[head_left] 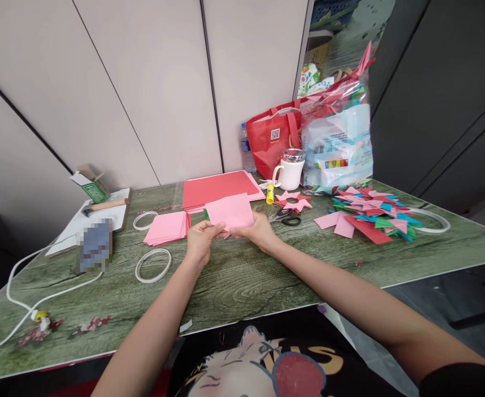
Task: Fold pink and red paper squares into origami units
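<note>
A sheet of pink paper [230, 210] is held up over the middle of the table by both hands. My left hand [202, 240] pinches its lower left edge between thumb and fingers. At the lower right edge, my right hand [260, 231] grips it the same way, thumb in front. Just left of the sheet lies a stack of pink paper squares [166, 228]. Behind it are larger red sheets [213, 190] with pink ones beneath. To the right sit black-handled scissors [291, 220] and a pink and red folded paper ring [293, 202].
A yellow glue stick [270, 194] and a white lidded mug [291, 171] stand behind the scissors, before a red bag [272, 140]. Folded paper pieces [378, 212] pile at right. Tape rolls [153, 266], a hammer [105, 206] and a white cable [60, 298] lie left.
</note>
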{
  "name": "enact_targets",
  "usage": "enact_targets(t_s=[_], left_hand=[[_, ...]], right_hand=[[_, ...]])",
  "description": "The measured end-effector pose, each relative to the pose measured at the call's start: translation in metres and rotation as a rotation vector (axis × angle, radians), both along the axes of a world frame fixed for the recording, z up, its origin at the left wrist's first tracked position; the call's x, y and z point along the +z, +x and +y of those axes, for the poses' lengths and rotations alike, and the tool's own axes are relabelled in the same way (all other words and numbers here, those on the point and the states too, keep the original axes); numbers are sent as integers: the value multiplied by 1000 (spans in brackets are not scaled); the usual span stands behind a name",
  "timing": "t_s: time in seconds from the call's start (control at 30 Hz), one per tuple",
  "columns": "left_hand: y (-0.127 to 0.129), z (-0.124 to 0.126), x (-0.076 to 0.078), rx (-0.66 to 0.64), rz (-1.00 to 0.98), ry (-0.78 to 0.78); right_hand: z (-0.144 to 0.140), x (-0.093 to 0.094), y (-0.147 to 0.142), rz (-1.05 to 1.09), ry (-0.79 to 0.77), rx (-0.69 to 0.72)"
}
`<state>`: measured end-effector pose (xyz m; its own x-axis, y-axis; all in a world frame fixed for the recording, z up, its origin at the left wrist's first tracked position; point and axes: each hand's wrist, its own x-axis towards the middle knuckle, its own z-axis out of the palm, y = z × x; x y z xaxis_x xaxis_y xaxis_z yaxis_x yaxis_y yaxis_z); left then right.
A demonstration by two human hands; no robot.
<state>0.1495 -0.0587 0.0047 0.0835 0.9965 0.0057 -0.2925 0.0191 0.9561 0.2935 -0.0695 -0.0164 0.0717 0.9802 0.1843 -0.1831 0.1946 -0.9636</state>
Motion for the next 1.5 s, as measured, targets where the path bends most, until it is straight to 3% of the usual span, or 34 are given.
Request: enact_targets(t_s=[0.43,0.97,1.17,1.5], left_hand=[[-2,0,2,-20,1,-73],[-3,2,2,-22,-26,-27],[-4,2,2,-4,37,-7],[-2,1,1,9,58,24]], right_hand=[[0,3,0,5,-48,11],[-1,5,1,-1,-67,14],[0,2,4,-13,-83,107],[4,-1,5,-24,-27,17]])
